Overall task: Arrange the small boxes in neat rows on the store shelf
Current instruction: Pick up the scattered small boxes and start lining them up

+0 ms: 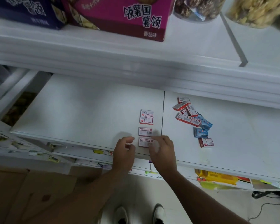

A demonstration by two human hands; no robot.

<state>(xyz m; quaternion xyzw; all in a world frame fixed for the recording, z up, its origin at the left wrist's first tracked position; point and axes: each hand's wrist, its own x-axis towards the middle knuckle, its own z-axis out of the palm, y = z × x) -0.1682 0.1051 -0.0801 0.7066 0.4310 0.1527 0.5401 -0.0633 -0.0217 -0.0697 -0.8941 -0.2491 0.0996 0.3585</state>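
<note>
I see both hands at the front edge of the white shelf [87, 102], one on each side of the nearest red-and-white box [145, 141]. The left hand [124, 151] sits just to the left of it with its fingers curled and nothing I can see in them. The right hand [162, 149] is on the right, and its fingertips [153, 140] pinch that end of the box. This box lies flat with its long side running left to right. Right behind it is a second box [145, 131], then a pair of boxes [146, 117] farther back, so they make one line going away from me. I think this box is almost in place. The next boxes lie to the right, past the seam [163, 110] in the shelf, in a messy pile [190, 115] of red and blue ones. The right hand is nearer to that pile, and a lone red box [206, 142] is the closest one to it.
</note>
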